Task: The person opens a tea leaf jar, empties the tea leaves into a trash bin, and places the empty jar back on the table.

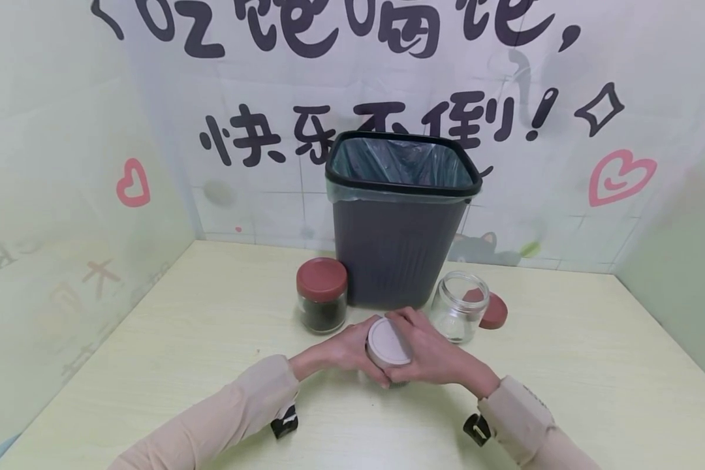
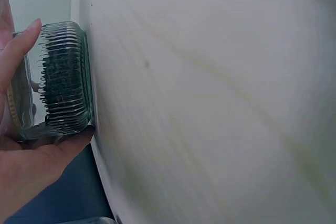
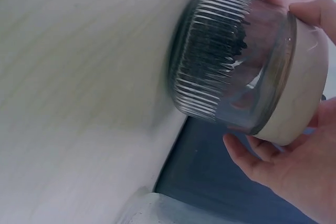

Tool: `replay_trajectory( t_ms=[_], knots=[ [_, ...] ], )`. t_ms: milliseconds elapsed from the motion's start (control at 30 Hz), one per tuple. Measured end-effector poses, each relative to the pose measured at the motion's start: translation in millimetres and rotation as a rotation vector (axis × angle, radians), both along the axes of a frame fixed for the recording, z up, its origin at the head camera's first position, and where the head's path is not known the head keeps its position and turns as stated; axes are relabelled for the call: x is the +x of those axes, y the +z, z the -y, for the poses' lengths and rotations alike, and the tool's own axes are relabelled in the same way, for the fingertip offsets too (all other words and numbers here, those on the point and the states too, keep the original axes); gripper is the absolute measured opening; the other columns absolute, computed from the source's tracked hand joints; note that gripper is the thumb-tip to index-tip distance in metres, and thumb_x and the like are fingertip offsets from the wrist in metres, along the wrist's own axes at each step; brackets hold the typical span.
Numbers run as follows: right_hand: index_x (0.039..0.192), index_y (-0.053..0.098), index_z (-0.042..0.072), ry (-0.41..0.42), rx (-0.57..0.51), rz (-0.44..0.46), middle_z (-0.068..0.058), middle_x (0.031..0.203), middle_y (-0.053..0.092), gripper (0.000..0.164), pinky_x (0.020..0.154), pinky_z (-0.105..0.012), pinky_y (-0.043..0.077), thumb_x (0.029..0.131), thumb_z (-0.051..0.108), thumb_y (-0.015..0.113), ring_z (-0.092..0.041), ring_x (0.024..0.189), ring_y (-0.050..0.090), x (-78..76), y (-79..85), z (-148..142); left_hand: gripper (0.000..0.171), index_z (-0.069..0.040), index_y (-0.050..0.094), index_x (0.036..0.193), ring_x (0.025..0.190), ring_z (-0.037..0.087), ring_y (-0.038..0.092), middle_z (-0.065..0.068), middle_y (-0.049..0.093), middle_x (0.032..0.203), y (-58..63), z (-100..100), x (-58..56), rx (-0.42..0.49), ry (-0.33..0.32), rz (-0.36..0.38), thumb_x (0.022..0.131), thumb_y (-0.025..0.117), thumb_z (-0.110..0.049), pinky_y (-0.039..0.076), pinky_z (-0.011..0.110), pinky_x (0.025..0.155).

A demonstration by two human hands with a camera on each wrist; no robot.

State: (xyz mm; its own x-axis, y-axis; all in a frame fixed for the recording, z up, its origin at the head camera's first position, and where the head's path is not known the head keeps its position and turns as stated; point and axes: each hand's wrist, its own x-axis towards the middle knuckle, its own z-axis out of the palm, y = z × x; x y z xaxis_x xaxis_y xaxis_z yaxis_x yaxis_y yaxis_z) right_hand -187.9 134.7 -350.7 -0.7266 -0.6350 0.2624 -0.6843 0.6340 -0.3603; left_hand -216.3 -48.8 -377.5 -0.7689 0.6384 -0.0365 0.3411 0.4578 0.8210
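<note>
A ribbed glass jar (image 3: 210,56) with dark contents in its lower part stands upright between both hands, its base right at the tabletop. A pale beige lid (image 1: 388,341) covers its top. The left hand (image 1: 349,349) grips the jar's glass side; in the left wrist view its thumb and fingers (image 2: 73,145) lie on opposite sides of the glass. From the other side, the right hand (image 1: 429,352) curls round the lid, thumb at the near edge and fingers at the far one.
Behind the hands stands a dark bin (image 1: 393,254) with a bag liner. To its left is a glass jar (image 1: 323,314) with a red lid and dark contents. On the right are a lidless clear jar (image 1: 451,320) and a loose red lid (image 1: 495,312). Printed cloth walls surround the table.
</note>
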Motion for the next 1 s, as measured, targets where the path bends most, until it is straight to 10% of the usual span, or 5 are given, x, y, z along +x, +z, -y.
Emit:
replay_trajectory(
  t_ms=[233, 500, 667, 1000],
  knots=[
    [0.130, 0.037, -0.004, 0.045, 0.030, 0.027, -0.016, 0.119, 0.039, 0.079, 0.081, -0.033, 0.044, 0.063, 0.023, 0.069, -0.021, 0.102, 0.043, 1.5, 2.9, 1, 0.089, -0.012, 0.035, 0.130, 0.106, 0.016, 0.046, 0.001, 0.049, 0.119, 1.9, 1, 0.3, 0.016, -0.025, 0.026, 0.056, 0.085, -0.016, 0.038, 0.029, 0.088],
    [0.125, 0.038, -0.009, -0.115, -0.024, -0.115, -0.016, 0.109, 0.043, 0.097, 0.073, -0.029, 0.047, 0.062, 0.058, 0.070, -0.019, 0.092, 0.046, 8.2, -5.0, 8, 0.080, -0.008, 0.039, 0.122, 0.104, 0.017, 0.049, 0.004, 0.052, 0.115, 2.0, 1, -0.2, -0.016, -0.004, 0.013, 0.057, 0.084, -0.017, 0.040, 0.030, 0.085],
    [0.109, 0.047, -0.008, -0.139, -0.024, -0.215, -0.011, 0.096, 0.044, 0.085, 0.067, -0.026, 0.045, 0.061, 0.057, 0.071, -0.015, 0.082, 0.042, 8.1, -9.0, 9, 0.079, -0.007, 0.040, 0.121, 0.104, 0.017, 0.049, 0.004, 0.053, 0.115, 0.6, 0, -0.5, -0.023, -0.006, -0.014, 0.056, 0.085, -0.018, 0.040, 0.030, 0.086],
    [0.114, 0.049, -0.004, -0.086, 0.027, -0.123, -0.009, 0.099, 0.047, 0.071, 0.071, -0.028, 0.044, 0.066, 0.043, 0.071, -0.018, 0.088, 0.043, 3.7, -2.7, 5, 0.075, -0.009, 0.045, 0.114, 0.098, 0.015, 0.051, 0.001, 0.056, 0.107, 0.9, 0, 0.3, -0.026, 0.015, -0.036, 0.052, 0.086, -0.017, 0.041, 0.027, 0.081]
  ],
)
